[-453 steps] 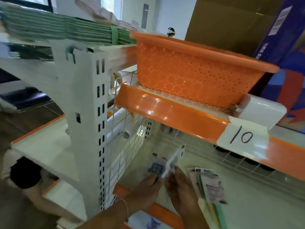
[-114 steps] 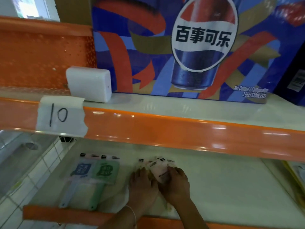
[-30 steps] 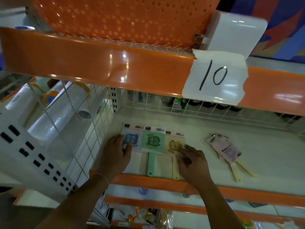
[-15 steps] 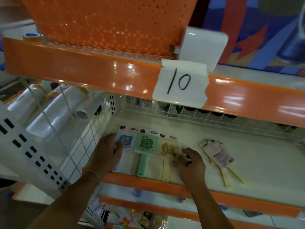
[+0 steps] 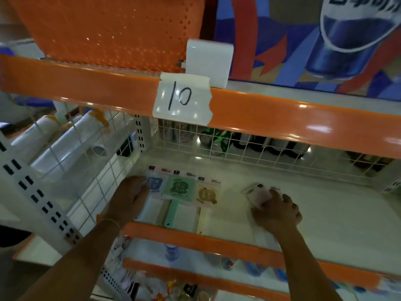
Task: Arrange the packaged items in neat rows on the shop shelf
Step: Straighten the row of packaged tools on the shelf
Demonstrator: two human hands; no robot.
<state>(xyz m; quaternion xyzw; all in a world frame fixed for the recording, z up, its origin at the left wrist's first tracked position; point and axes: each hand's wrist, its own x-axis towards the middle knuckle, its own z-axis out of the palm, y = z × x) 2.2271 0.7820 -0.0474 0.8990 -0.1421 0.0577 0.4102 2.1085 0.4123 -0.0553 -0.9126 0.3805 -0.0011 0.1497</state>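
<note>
Three packaged fan-shaped items lie side by side at the left of the white shelf: a blue one, a green one and a yellow one, handles pointing to the front edge. My left hand rests flat on the blue package's left side. My right hand lies over a small stack of pink packages further right, fingers curled on them; most of the stack is hidden under the hand.
An orange shelf lip with a taped label "10" hangs just above. A white wire grid backs the shelf, cans behind it. A wire side panel closes the left. An orange basket and a cola carton stand overhead.
My right hand has left the yellow package and moved right onto the pink stack. My left hand stays on the blue package. The camera has shifted right.
</note>
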